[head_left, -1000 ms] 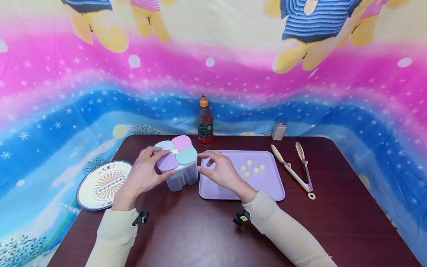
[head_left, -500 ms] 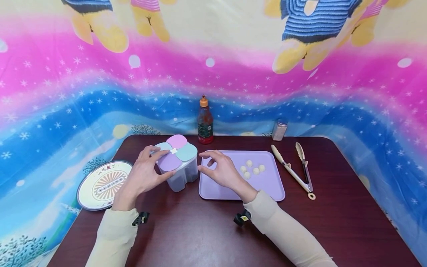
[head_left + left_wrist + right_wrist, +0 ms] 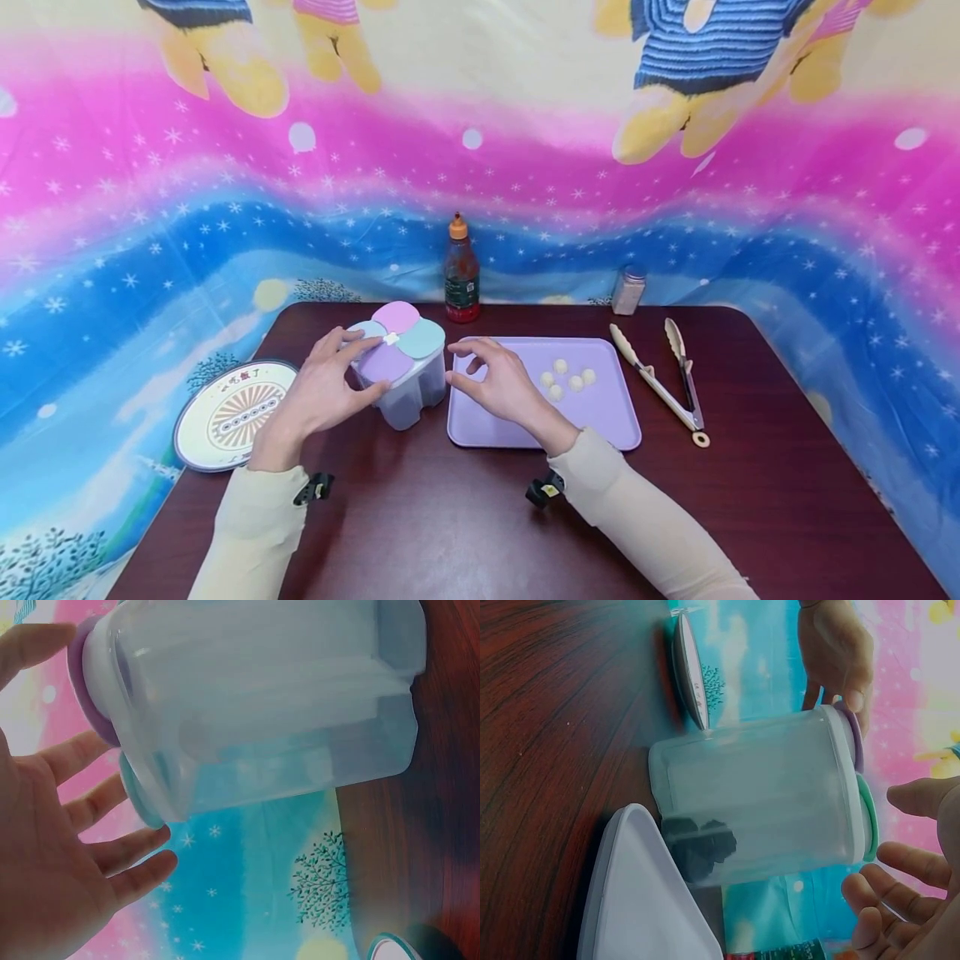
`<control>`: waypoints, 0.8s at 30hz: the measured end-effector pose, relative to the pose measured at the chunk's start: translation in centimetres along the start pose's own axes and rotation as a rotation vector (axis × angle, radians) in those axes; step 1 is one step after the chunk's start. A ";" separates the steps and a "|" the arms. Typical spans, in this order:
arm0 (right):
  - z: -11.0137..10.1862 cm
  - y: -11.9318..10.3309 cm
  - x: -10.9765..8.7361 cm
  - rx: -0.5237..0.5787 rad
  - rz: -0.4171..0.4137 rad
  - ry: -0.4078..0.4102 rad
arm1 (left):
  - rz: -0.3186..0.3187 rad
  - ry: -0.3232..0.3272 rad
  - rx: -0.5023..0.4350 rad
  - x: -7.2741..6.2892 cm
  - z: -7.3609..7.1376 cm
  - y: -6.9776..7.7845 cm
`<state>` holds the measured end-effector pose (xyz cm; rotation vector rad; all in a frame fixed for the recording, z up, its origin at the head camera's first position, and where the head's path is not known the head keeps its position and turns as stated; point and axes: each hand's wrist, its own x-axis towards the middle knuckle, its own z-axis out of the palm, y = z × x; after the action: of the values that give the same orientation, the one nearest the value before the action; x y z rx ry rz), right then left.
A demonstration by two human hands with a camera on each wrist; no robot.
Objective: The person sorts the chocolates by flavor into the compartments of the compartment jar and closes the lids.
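A clear plastic storage box (image 3: 412, 400) with a petal-shaped lid in purple (image 3: 386, 365), teal (image 3: 422, 338), pink and light blue stands upright left of centre. My left hand (image 3: 322, 392) spans the box's left side. Its thumb is at the purple petal's edge, the index finger lies over the lid, and the fingers look fairly straight in the left wrist view. To the right of the box, my right hand (image 3: 498, 383) is held above the tray, fingers loosely bent and holding nothing, tips near the lid's edge. Dark pieces (image 3: 697, 844) show low inside one compartment.
A purple tray (image 3: 600, 425) carries several small whitish balls (image 3: 576, 383). Tongs (image 3: 663, 387) lie spread at its right. At the back stand a red sauce bottle (image 3: 461, 287) and a small shaker (image 3: 628, 292). An oval plate (image 3: 197, 433) is behind the left forearm.
The storage box has turned a little counterclockwise, its pink petal moving left and its purple one right. Both hands have stayed almost in the same place.
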<state>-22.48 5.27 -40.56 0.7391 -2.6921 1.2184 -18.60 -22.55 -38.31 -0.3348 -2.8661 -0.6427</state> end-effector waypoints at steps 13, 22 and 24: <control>-0.1 0.2 0.0 0.003 0.005 -0.009 | -0.010 -0.009 -0.017 0.0 0.0 0.0; 0.0 0.1 0.2 0.008 0.006 -0.012 | -0.058 0.030 0.015 -0.1 0.1 0.5; 0.0 0.1 0.2 0.005 0.005 -0.011 | -0.057 0.044 0.021 -0.1 0.1 0.5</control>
<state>-22.66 5.27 -40.58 0.7422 -2.7021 1.2260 -18.43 -22.08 -38.23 -0.2343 -2.8474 -0.6216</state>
